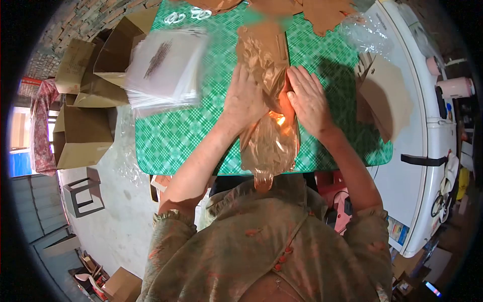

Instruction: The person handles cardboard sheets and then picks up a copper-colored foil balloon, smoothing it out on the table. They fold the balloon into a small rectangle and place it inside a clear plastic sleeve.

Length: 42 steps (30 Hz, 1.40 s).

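A flat, shiny copper-coloured foil balloon lies lengthwise on a green checked tabletop, its narrow tab hanging over the near edge. My left hand rests flat on the foil's left side with fingers stretched forward. Along the right edge, my right hand lies palm down, fingers extended, its thumb side touching the foil. Neither hand grips anything. The far end of the foil is blurred. More copper foil pieces lie at the table's far edge.
Left on the table is a stack of clear plastic bags; white coils lie beyond it. Brown card sheets and crumpled clear plastic are at the right. Open cardboard boxes and a grey stool stand left.
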### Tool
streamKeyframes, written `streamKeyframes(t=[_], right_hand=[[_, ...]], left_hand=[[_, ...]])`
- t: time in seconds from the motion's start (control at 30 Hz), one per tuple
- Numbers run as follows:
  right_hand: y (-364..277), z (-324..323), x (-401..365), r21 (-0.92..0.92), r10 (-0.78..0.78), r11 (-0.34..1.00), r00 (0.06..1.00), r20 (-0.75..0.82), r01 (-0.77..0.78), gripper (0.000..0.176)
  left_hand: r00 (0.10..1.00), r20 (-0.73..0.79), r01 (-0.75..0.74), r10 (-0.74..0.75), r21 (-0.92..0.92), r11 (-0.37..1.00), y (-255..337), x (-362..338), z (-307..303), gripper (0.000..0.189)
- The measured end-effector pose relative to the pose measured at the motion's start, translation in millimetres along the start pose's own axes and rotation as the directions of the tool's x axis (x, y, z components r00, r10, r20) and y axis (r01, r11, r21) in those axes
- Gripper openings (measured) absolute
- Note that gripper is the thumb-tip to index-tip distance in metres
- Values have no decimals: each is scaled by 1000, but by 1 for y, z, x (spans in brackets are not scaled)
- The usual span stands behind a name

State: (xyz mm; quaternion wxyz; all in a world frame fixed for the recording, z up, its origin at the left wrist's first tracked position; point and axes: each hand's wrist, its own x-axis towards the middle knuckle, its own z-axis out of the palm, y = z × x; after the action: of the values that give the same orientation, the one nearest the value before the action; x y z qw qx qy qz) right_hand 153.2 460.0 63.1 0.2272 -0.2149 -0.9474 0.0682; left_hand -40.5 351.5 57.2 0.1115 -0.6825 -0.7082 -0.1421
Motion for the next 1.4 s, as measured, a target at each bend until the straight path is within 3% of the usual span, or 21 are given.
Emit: streamKeyframes(t=[0.2,0.3,0.4,0.5,0.6,0.7,0.8,0.9,1.0,1.1,1.2,1.4], right_hand=[[5,-13,-12,-140,-36,989,997,67,45,60],[-5,-15,-14,-144,-49,988,994,100,63,61],[-9,-13,-17,-121,-43,991,992,117,58,64],[-12,-15,-25,-113,-70,990,988,139,86,67],[-18,-16,-31,-82,-100,990,981,166,114,68],[-23,-19,-31,-66,-110,990,975,194,124,68],[-27,-24,-30,-52,-117,990,969,216,131,68],[-28,-26,-28,-37,-136,988,965,224,148,68],[-30,-29,-25,-30,-150,986,957,248,162,68],[-29,-30,-23,-32,-150,986,950,275,165,68],[-30,-31,-23,-27,-141,987,946,291,156,67],[-28,-28,-23,-26,-116,991,941,319,131,67]], left_hand=[[1000,-3,18,-18,36,999,3,0,-3,63],[995,100,1,-13,113,994,6,1,-11,63],[997,-74,-1,-9,-123,992,6,1,-9,69],[1000,17,-12,11,34,999,3,2,-8,72],[1000,22,17,-16,-29,999,5,1,-12,62],[997,67,38,-40,20,999,7,4,-10,61],[993,-118,-9,0,-76,997,4,3,-5,60],[986,-169,-19,5,-84,996,4,3,-6,59],[998,-51,18,-27,-164,986,5,3,-11,60],[998,-34,39,-47,-218,975,2,3,-5,60],[944,-328,-72,16,-159,985,1,5,-1,45],[983,-182,-30,11,-105,994,4,5,-10,52]])
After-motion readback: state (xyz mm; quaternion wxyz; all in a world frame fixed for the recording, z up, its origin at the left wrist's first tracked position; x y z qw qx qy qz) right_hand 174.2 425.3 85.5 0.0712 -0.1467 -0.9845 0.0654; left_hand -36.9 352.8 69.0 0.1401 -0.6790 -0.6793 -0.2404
